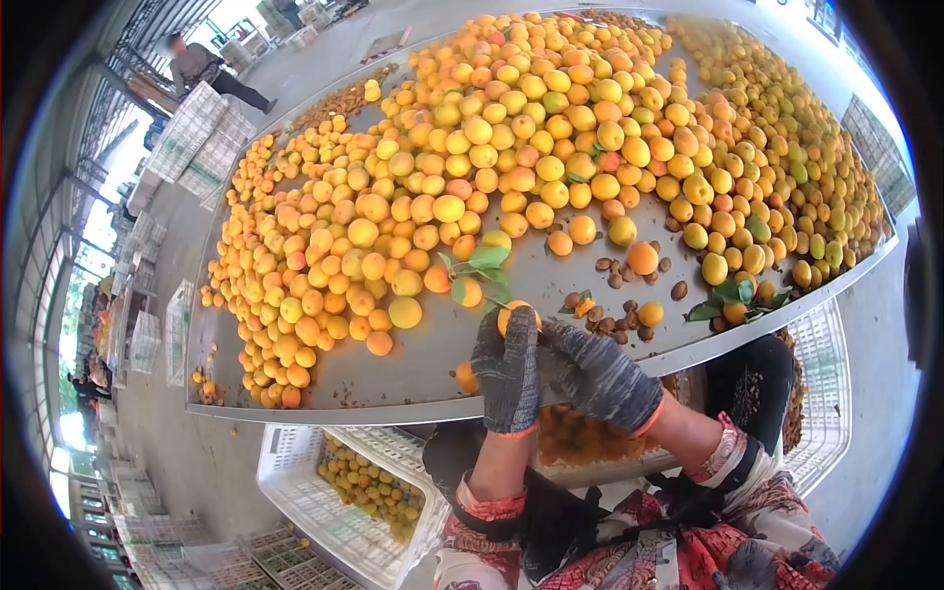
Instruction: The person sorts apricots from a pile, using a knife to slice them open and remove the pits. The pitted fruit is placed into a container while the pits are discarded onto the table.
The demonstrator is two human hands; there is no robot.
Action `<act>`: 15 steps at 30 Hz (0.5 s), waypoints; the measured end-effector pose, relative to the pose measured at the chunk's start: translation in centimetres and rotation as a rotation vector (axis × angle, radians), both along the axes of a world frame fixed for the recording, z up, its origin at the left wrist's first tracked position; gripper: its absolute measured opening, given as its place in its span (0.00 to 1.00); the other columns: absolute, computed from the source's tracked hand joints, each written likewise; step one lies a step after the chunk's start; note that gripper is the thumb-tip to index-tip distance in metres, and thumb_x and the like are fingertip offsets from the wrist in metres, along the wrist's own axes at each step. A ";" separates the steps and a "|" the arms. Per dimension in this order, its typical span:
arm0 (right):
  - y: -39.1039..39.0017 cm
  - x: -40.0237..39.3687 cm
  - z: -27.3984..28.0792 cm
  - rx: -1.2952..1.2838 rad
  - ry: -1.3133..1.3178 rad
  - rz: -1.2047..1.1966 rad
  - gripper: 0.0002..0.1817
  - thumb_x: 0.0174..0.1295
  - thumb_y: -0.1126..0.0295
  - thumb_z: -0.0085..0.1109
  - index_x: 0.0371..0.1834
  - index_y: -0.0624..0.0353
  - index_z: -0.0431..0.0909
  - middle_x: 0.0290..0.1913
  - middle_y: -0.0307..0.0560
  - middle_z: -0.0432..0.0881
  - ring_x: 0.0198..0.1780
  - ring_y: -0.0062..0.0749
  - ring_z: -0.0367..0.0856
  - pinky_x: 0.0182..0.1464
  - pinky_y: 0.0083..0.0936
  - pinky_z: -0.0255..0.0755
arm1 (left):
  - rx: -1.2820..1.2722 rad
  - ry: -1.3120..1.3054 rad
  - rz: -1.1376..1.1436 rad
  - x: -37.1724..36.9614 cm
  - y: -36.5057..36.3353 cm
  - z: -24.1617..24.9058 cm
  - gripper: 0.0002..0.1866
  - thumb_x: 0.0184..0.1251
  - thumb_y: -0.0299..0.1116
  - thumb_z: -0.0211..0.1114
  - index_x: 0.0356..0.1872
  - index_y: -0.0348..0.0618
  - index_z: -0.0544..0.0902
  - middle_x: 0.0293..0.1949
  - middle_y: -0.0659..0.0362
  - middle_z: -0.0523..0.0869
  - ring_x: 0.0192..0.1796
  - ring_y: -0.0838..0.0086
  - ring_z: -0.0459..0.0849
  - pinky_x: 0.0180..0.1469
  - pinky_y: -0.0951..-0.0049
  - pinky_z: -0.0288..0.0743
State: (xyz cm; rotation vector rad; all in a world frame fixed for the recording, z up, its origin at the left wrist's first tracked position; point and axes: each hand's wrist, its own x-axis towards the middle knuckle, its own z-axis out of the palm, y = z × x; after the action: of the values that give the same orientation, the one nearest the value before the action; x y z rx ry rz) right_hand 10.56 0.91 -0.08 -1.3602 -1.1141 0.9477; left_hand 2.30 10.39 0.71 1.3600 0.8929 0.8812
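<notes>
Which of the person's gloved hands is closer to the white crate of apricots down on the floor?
Left. The left hand is at the table edge directly above the white crate, holding an apricot. The right hand holds the same fruit from the other side, farther from the crate.

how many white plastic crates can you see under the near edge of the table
2. One white crate sits lower left of the gloved hands, holding apricots. A second crate stands at right, beyond the person's knee. More may be hidden beneath the table.
</notes>
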 end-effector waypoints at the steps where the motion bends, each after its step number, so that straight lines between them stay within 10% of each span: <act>1: 0.1 0.5 1.0 -0.042 -0.097 0.040 0.26 0.54 0.76 0.49 0.59 0.64 0.64 0.54 0.56 0.70 0.60 0.42 0.65 0.60 0.30 0.61 | 0.000 0.000 -0.001 -0.2 -0.1 0.0 0.20 0.63 0.42 0.58 0.45 0.32 0.74 0.35 0.59 0.78 0.36 0.78 0.73 0.39 0.77 0.69; 4: -0.1 2.2 0.7 0.345 -0.851 0.099 0.23 0.52 0.75 0.50 0.55 0.64 0.68 0.54 0.57 0.69 0.58 0.46 0.66 0.59 0.32 0.63 | 0.005 -0.081 -0.031 -0.6 -0.3 0.1 0.21 0.63 0.41 0.57 0.46 0.31 0.74 0.36 0.59 0.78 0.37 0.78 0.73 0.39 0.77 0.69; 11: -0.9 1.3 2.2 0.249 -0.796 -0.079 0.19 0.50 0.75 0.52 0.48 0.63 0.72 0.48 0.56 0.73 0.49 0.46 0.73 0.49 0.31 0.71 | 0.003 -0.073 -0.028 -0.2 0.9 -1.8 0.18 0.66 0.40 0.53 0.43 0.32 0.75 0.34 0.58 0.79 0.35 0.79 0.75 0.35 0.79 0.71; 15: -2.7 2.3 5.6 -0.128 -0.391 -0.026 0.17 0.58 0.76 0.53 0.52 0.64 0.69 0.47 0.50 0.77 0.48 0.29 0.76 0.51 0.24 0.70 | -0.218 -0.144 -0.084 -1.3 1.7 0.4 0.21 0.67 0.44 0.49 0.43 0.34 0.76 0.35 0.55 0.80 0.37 0.76 0.78 0.38 0.77 0.73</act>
State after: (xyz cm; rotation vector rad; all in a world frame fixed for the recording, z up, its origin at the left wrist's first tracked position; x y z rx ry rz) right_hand 12.91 -1.81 5.56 -1.7098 -1.3396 0.7612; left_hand 1.02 12.13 1.11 1.1230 0.7907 0.7830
